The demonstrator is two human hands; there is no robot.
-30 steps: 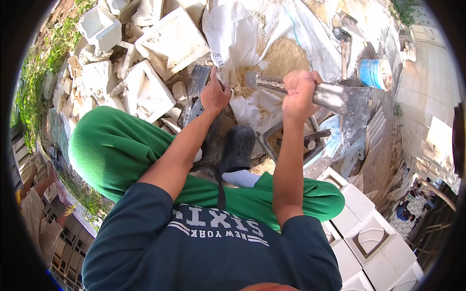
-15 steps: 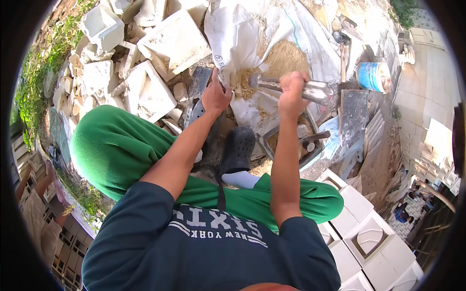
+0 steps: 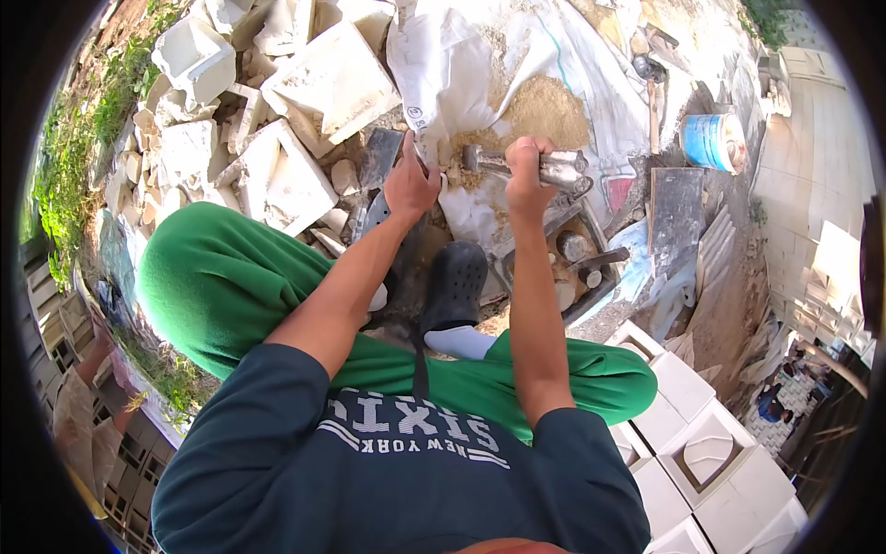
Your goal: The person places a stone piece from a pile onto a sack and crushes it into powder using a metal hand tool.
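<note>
My right hand (image 3: 529, 175) is closed around a hammer (image 3: 563, 169) with a worn, silvery metal handle. The hammer's dark head (image 3: 472, 157) points left, toward my left hand and a little apart from it. My left hand (image 3: 412, 187) is above my left clog, its index finger stretched forward and the other fingers curled. Something dark shows between its thumb and fingers, too small to make out. Beneath the hammer lies a white woven sack (image 3: 443, 83) with a heap of sandy powder (image 3: 546, 111) on it.
Broken white blocks (image 3: 330, 88) are piled at the left. A box of tools (image 3: 568, 258) stands by my right clog (image 3: 454, 284). Farther right are a blue bucket (image 3: 706, 143), a dark flat slab (image 3: 674, 217) and a long-handled mallet (image 3: 652, 102). White moulded blocks (image 3: 706, 452) stand at lower right.
My right hand has moved left and slightly down with the hammer, bringing its head closer to my left hand. My left hand has stayed almost still.
</note>
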